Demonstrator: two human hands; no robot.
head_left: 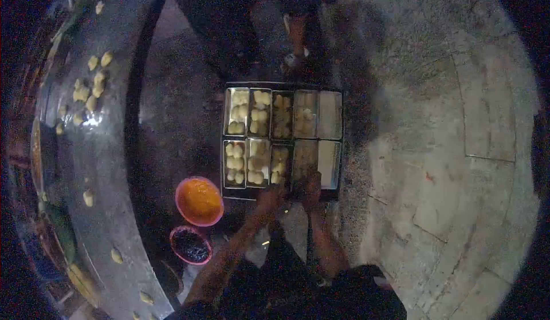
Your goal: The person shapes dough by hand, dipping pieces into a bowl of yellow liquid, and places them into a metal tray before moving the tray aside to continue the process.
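Two hands, left hand [270, 197] and right hand [311, 185], meet at near edge of tin tray [282, 191], over dough-filled compartments; finger closure unclear in gloom; orange bowl [199, 201] left, within reach

Dim light falls on a cracked stone floor [458, 148] beside a curved metal counter [109, 165]

Both bare forearms reach forward and down from the bottom of the view, converging as they go. The left hand [270, 197] is lower and slightly left, wrist bent, its fingers pointing ahead. The right hand [311, 187] lies just beside it, slightly further forward. Dim light hides whether either grip is closed or spread.
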